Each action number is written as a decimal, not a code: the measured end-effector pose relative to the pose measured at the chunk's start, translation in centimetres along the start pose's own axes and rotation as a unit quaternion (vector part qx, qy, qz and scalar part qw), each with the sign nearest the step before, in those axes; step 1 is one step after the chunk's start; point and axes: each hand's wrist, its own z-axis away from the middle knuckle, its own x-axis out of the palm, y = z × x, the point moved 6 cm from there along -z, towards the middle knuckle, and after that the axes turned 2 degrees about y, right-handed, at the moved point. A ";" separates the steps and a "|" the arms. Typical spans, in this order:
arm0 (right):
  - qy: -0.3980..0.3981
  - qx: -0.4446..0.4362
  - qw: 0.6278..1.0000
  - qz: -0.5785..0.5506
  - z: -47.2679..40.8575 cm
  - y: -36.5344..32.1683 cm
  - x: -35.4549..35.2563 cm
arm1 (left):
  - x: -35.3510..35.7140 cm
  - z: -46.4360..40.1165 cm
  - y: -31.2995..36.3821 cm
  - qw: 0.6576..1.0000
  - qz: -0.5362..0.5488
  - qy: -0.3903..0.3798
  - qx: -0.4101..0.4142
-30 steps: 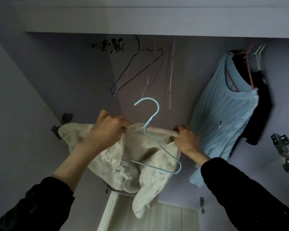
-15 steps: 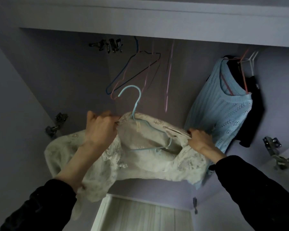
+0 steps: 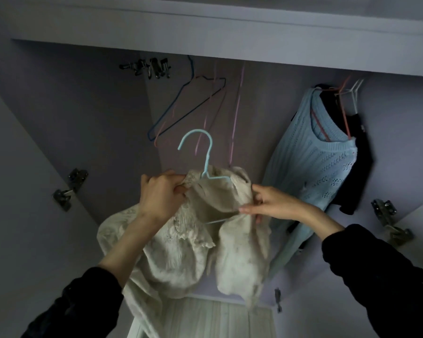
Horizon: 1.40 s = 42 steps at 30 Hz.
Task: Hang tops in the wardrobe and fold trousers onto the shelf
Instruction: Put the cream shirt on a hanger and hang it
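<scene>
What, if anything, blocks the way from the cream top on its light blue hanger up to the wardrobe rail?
Nothing solid. The cream top on the light blue hanger sits just below a cluster of empty wire hangers, which its hook could snag. The blue knit sweater hangs clear to the right. The rail itself is hidden.

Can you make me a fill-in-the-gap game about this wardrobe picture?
1. The hanger going into the cream top is light ____ in colour.
2. The left hand and the right hand both hold the cream ____.
3. The knitted jumper already hanging at the right is pale ____.
4. Behind that jumper hangs a garment that is ____ in colour.

Missing words: blue; top; blue; black
</scene>
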 end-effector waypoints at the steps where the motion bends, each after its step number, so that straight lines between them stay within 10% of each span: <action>1: -0.015 -0.007 1.000 0.001 0.2 -0.2 0.1 | 0.0 -0.1 0.0 1.000 0.008 0.003 0.000; 6: 0.134 -0.022 0.967 0.215 -0.2 0.1 -2.8 | -0.7 -0.3 0.4 0.999 0.013 0.023 0.027; 11: 0.071 -0.019 0.986 0.147 -1.1 1.1 0.2 | -0.6 -0.1 1.5 0.998 0.033 0.025 0.048; 24: 0.196 -0.098 0.976 0.021 -1.0 0.1 -1.5 | -1.3 0.0 1.2 0.990 0.056 0.094 0.086; 32: 0.270 -0.114 0.955 0.043 0.6 2.2 -5.9 | 2.1 1.0 -7.6 0.990 0.006 -0.061 -0.126; 42: 0.315 -0.059 0.942 0.096 2.0 4.7 -9.8 | -0.6 -1.2 -6.5 0.987 0.083 0.097 -0.101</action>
